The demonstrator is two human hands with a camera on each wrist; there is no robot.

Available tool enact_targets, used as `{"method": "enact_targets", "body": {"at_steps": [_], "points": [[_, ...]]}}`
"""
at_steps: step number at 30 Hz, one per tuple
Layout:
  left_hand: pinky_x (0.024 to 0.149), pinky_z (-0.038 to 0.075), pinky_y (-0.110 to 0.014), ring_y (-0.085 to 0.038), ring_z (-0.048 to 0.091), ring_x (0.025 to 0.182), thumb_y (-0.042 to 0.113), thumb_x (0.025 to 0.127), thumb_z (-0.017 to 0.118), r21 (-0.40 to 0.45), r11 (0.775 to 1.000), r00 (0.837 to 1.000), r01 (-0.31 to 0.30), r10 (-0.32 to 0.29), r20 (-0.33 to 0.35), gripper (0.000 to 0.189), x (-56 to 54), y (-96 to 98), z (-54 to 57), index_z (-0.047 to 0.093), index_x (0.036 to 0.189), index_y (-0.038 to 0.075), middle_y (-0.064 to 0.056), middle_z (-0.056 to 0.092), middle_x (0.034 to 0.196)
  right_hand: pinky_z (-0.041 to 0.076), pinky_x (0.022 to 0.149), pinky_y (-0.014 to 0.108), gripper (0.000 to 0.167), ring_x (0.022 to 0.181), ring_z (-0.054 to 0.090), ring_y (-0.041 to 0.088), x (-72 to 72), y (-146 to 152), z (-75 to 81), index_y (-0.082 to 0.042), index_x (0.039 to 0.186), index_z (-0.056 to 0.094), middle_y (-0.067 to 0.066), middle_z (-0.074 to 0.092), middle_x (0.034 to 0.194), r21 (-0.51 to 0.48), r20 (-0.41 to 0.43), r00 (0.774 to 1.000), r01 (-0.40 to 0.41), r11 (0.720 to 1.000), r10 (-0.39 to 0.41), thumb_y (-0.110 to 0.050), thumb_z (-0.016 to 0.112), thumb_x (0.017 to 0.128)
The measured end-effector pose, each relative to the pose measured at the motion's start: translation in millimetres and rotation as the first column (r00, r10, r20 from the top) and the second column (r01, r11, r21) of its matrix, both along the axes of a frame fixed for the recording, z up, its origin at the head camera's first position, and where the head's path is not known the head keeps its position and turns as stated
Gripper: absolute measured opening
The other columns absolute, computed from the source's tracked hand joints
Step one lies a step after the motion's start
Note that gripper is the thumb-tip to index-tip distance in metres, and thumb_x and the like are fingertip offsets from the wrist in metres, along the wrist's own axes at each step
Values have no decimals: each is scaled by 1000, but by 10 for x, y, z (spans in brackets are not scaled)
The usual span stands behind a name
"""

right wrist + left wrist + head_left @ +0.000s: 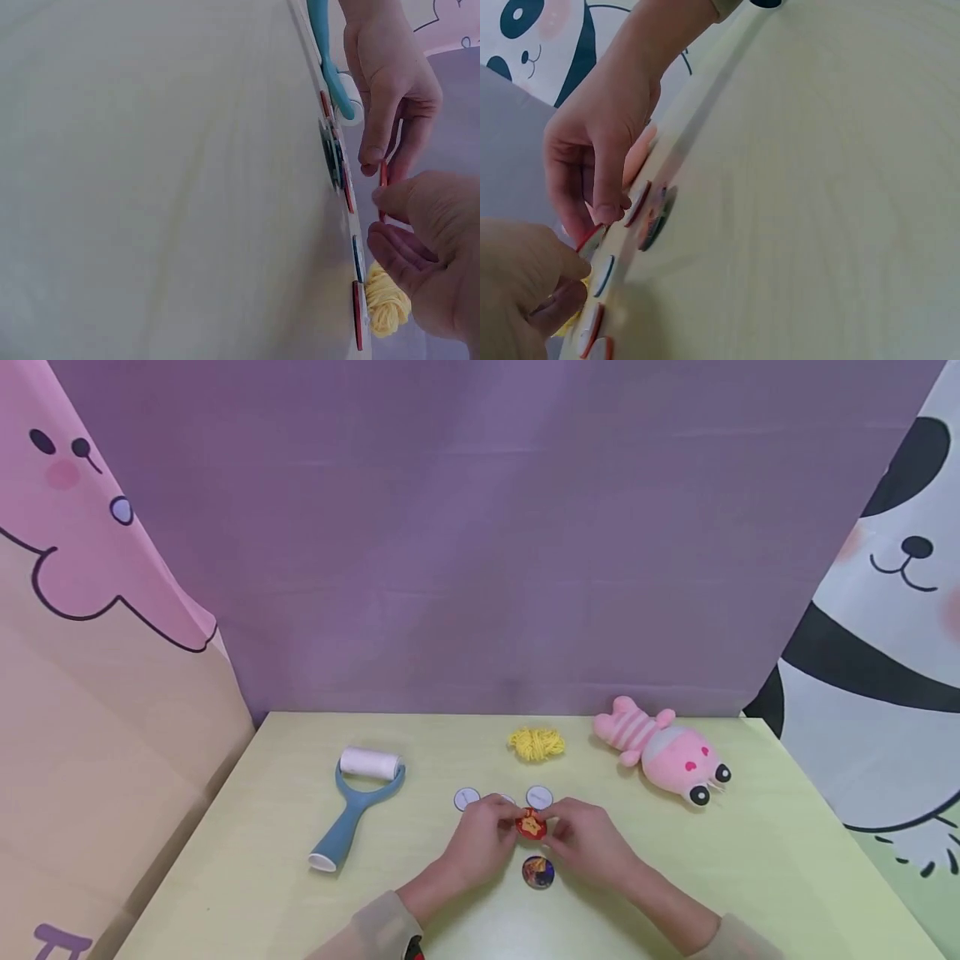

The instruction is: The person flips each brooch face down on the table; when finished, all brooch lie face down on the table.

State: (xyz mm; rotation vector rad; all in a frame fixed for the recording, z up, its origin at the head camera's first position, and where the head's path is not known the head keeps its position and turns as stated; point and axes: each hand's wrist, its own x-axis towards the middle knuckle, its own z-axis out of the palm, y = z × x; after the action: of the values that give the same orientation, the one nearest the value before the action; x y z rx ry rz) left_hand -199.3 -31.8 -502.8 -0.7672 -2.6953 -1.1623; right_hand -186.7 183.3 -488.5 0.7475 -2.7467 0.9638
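A small red round badge with a yellow star-like figure [532, 824] is pinched at its edges between both hands, raised above the table. My left hand [480, 837] grips its left edge, and my right hand [591, 842] holds the right edge with thumb and fingers. Seen edge-on in the right wrist view, the badge [383, 187] looks thin with a red rim. Just below the hands lies a dark badge with a colourful picture [538, 872]. Beyond the fingers are white-faced round badges [539, 797], one of them partly hidden by the left hand.
A lint roller with a blue handle [343, 833] lies at the left of the table. Toward the back sits a bundle of yellow yarn [536, 744]. At the back right is a pink plush toy [667, 752]. A purple cloth [480, 543] hangs behind the table.
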Motion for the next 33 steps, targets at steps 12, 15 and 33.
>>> {"method": "enact_targets", "body": {"at_steps": [12,15,33], "points": [[82,65,-26,-16,78,93,3,96,77,162,987,994,5,13,-111,18,-39,-30,225,82,113,3,-8,78,103,67,78,33,23,84,77,11,-35,83,10,-10,105,80,-1,80,97,-248,-180,984,-50,967,5,2,84,86],[86,64,-22,-16,77,95,6,96,78,196,981,991,1,26,-132,18,-46,-26,259,82,114,4,-6,79,103,67,80,33,22,89,78,15,-44,82,33,-14,103,81,-4,80,97,-278,-195,981,-52,959,-3,2,84,87],[81,67,-33,-19,79,87,2,93,80,355,934,978,32,44,-204,9,-77,16,426,77,102,4,-8,80,98,62,80,16,24,85,75,0,-34,45,195,-6,102,78,11,78,92,-486,-240,968,-58,872,-69,12,80,86]]}}
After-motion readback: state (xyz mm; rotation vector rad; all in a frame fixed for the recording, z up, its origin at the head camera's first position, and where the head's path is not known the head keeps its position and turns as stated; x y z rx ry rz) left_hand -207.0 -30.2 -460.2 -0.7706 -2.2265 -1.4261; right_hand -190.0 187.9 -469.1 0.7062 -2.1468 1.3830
